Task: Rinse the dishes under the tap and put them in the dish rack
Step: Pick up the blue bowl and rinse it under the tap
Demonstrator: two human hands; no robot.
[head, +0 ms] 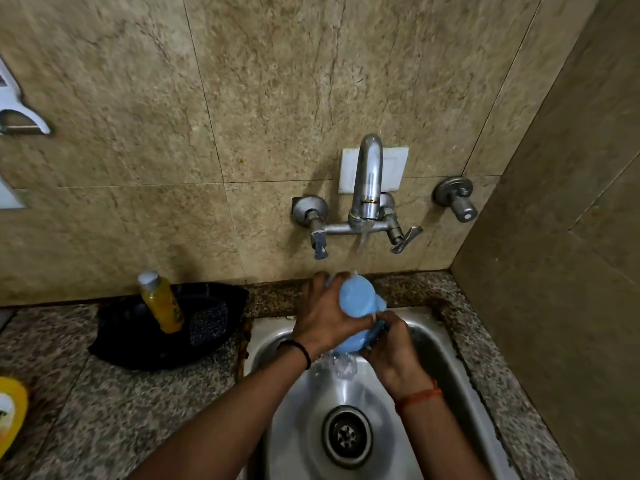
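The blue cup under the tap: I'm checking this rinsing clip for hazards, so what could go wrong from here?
1. The blue cup is wet and held over the sink by the left hand and right hand; it might slip and drop.
2. Water from the tap runs off the cup and could splash onto the counter.
3. No dish rack is in view, so the cup may be carried dripping.

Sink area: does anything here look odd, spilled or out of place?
Mostly no. Only the yellow bottle leans tilted in the black tray beside the scrub pad. Both hands hold the blue cup under running water.
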